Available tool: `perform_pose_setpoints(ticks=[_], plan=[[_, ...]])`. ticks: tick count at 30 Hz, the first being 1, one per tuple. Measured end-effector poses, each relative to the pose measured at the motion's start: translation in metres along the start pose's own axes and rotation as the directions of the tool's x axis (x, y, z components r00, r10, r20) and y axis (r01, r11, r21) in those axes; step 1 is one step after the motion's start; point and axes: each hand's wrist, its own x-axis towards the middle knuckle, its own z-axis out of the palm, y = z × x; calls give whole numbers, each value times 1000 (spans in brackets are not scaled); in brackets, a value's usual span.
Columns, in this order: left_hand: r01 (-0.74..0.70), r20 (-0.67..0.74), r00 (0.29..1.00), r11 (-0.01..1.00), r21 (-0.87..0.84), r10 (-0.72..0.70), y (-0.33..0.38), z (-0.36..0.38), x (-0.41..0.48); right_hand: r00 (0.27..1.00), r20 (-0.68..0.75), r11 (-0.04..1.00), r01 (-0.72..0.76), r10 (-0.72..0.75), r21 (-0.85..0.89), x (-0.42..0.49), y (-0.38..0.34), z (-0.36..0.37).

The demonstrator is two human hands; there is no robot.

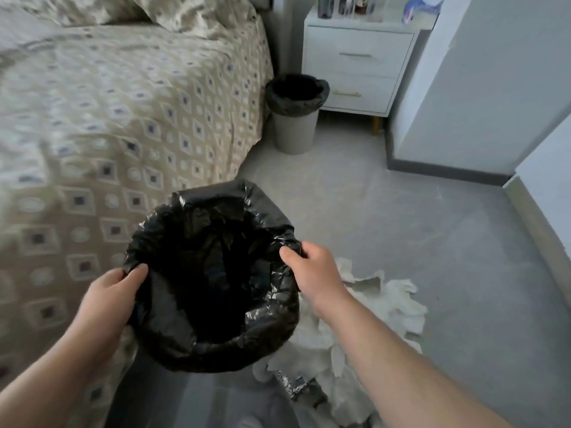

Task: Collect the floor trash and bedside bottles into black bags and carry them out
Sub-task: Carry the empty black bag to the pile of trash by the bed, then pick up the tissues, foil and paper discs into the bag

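Observation:
A black bag [213, 273] lines a bin held up in front of me, its mouth open and dark inside. My left hand [108, 301] grips the bag's rim on the left side. On the right side my right hand [315, 270] pinches the rim. Crumpled white paper trash [380, 307] lies on the grey floor below and to the right of the bin. Several bottles [336, 4] stand on the white bedside table [358, 60] at the top, only partly in view.
A bed with a patterned beige cover [123, 118] fills the left. A second grey bin with a black liner [296, 112] stands between bed and bedside table. A white wall corner [463, 103] juts in at the right. Something dark and crinkled [296, 384] lies among the paper.

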Motion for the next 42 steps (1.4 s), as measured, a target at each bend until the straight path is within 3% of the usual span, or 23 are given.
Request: perform_pose_setpoints(ticks=[5,8,16,24,27,31,34,36,38,42], plan=[[156,-72,986,983,95,-149,-116,-23,-2,989,112,994,-88,95,-72,-13,75,39],[219,-86,974,972,90,-211,-162,-27,5,988,96,986,-107,120,-131,-10,100,54],[245,-157,960,966,77,-231,-157,-26,3,979,108,975,-157,175,-155,-2,122,87],[368,-71,929,929,45,-364,-171,-30,12,977,114,961,-148,178,-235,1,128,98],[347,-84,937,932,103,-339,-167,-32,10,978,104,954,-148,180,-261,-1,126,98],[341,-94,940,890,304,-328,-146,-40,-7,968,160,943,-139,193,-302,-8,113,91],[117,23,982,702,703,-187,-99,-54,-33,987,151,870,19,64,-492,-14,84,72],[-146,95,989,596,789,116,-65,-62,-50,983,147,835,172,-111,-523,-23,57,56],[-438,178,871,558,705,458,-29,-66,-70,960,176,782,279,-217,-557,-35,31,40],[-741,341,633,416,528,695,11,-61,-91,916,175,680,387,-361,-623,-68,-15,5]])
